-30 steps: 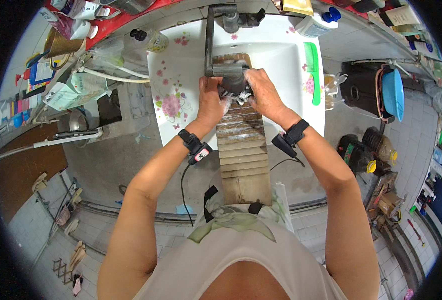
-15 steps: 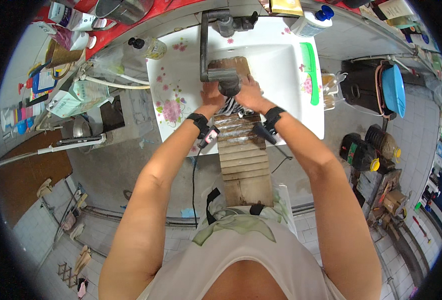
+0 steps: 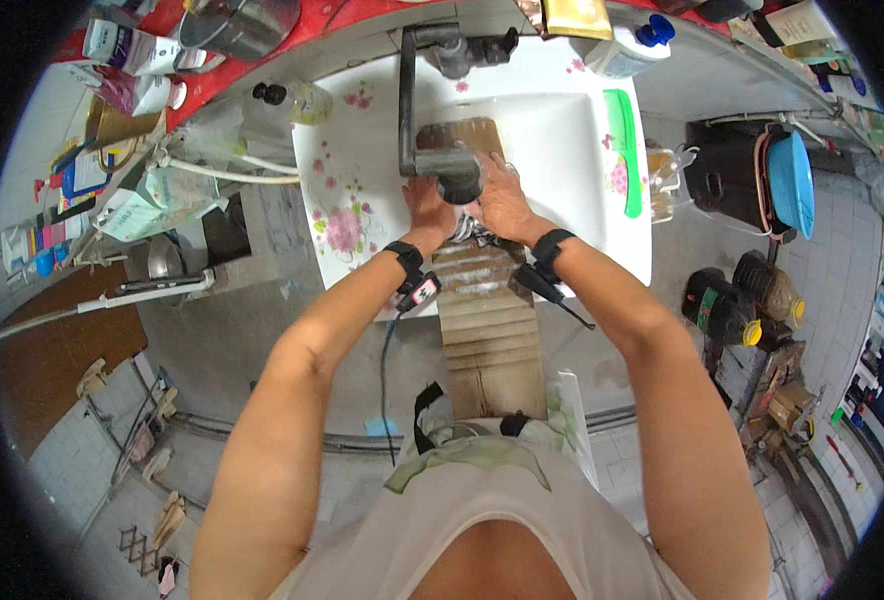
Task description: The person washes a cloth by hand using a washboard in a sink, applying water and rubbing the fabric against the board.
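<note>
A ribbed wooden washboard (image 3: 490,340) leans from my waist into a white floral sink (image 3: 552,130). Between my hands, a black-and-white striped cloth (image 3: 474,232) is bunched on the board's wet upper part, mostly covered. My left hand (image 3: 430,212) is closed on its left side, and my right hand (image 3: 505,205) presses and grips it from the right, fingers pointing up the board. The black faucet (image 3: 442,162) hangs over both hands and hides some fingers. White suds streak the ridges just below the cloth.
A green comb (image 3: 622,150) lies on the sink's right rim. A pump bottle (image 3: 309,102) stands at the back left, a blue-capped white bottle (image 3: 630,50) at the back right. Several toiletries crowd the red shelf (image 3: 312,25). Dark jugs (image 3: 724,308) with yellow caps stand right.
My hands have drawn closer together and slightly toward me, and less of the striped cloth shows between them. More white suds show on the board's ridges.
</note>
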`<state>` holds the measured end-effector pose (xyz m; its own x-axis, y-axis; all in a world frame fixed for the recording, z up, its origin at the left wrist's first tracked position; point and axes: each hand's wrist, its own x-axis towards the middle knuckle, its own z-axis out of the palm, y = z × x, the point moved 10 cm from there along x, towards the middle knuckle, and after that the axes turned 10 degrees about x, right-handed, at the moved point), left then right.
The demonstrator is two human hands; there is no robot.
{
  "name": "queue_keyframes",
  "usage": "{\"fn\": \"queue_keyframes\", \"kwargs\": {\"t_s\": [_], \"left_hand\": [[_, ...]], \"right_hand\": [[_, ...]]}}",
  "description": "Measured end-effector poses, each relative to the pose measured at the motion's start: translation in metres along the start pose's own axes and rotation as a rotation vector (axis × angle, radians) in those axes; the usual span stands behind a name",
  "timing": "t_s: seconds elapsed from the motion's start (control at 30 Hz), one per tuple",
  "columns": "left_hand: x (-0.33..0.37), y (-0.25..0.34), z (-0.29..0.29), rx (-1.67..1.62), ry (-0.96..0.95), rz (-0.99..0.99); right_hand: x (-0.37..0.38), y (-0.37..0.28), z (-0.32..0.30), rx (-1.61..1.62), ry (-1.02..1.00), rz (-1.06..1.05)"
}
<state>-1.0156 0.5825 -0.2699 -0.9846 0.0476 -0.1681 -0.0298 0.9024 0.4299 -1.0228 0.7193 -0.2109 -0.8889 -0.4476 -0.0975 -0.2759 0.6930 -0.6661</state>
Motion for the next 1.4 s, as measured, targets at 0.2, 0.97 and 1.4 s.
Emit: {"fn": "queue_keyframes", "kwargs": {"t_s": [0.2, 0.97, 1.4], "left_hand": [[-0.098, 0.075, -0.044, -0.118, 0.011, 0.303], [-0.008, -0.030, 0.011, 0.168, 0.096, 0.157], [-0.003, -0.024, 0.032, -0.002, -0.209, -0.037]], "right_hand": [[-0.101, -0.038, -0.011, 0.162, -0.133, -0.101], [0.003, -0.025, 0.007, 0.215, -0.009, -0.086], [-0.004, -0.019, -0.005, -0.047, 0.013, -0.061]]}}
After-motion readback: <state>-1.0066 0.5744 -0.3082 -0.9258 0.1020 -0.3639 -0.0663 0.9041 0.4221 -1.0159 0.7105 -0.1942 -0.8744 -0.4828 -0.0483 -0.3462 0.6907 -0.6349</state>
